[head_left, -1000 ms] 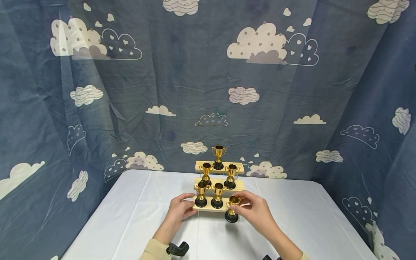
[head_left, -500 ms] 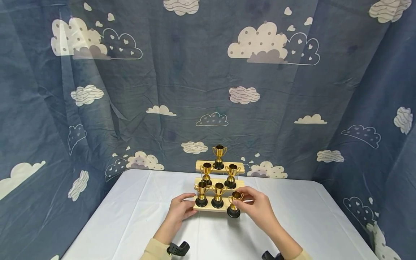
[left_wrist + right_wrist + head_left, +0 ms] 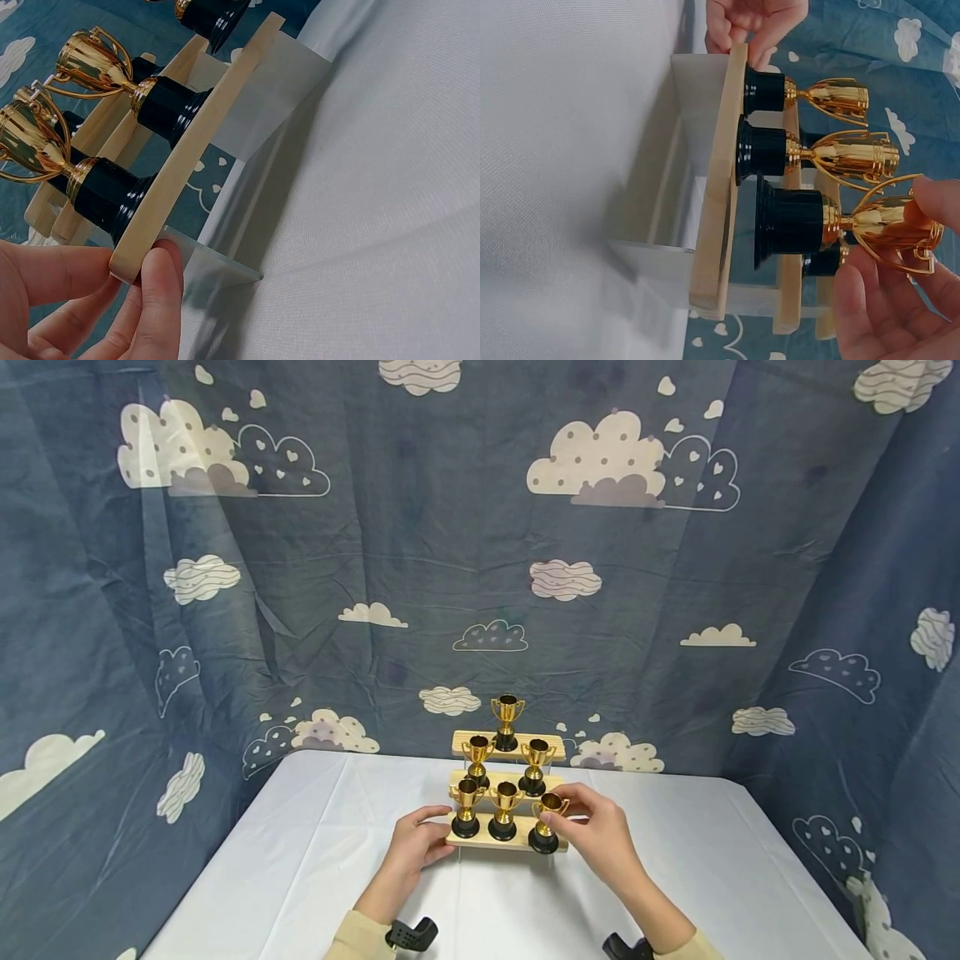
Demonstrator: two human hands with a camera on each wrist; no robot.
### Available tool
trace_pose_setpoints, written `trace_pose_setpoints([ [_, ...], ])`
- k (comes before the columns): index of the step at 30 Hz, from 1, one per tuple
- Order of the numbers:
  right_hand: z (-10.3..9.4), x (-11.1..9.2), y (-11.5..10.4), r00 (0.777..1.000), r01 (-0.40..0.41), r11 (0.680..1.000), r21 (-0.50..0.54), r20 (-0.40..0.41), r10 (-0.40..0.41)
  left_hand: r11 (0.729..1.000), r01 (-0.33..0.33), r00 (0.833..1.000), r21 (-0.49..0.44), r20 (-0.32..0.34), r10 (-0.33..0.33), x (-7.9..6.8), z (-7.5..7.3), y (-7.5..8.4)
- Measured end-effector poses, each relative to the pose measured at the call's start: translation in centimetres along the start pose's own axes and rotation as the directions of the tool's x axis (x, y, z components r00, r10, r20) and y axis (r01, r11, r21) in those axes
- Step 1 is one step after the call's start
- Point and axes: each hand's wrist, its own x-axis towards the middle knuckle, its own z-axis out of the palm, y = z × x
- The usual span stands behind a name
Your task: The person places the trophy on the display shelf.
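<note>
A three-tier display stand [image 3: 517, 842] has wooden planks on clear supports. My left hand [image 3: 408, 846] pinches the left end of its lowest plank [image 3: 202, 135], thumb and fingers on either side. By the cup, my right hand [image 3: 600, 839] holds a gold trophy [image 3: 795, 221] with a black base. It is upright at the right end of the lowest plank, and the right wrist view shows a narrow gap between base and wood. Two similar trophies, a left one [image 3: 466, 816] and a middle one [image 3: 503, 817], stand on that same plank.
On the middle plank are two more trophies, left [image 3: 477, 760] and right [image 3: 534, 766]; one trophy [image 3: 507, 722] tops the stand. A white cloth covers the table [image 3: 330, 835]. Behind it hangs a blue cloud-print curtain [image 3: 420, 543].
My right hand has brought its trophy from in front of the lowest plank back and slightly right, over the plank's right end. The left hand has kept its grip on the plank.
</note>
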Motion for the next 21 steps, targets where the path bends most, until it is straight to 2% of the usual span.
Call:
trace_pose_setpoints([
  [21, 0.3, 0.85, -0.07, 0.999, -0.021, 0.998, -0.061, -0.05, 0.018, 1.0, -0.007, 1.0, -0.008, -0.004, 0.007, -0.4, 0.06, 0.23],
])
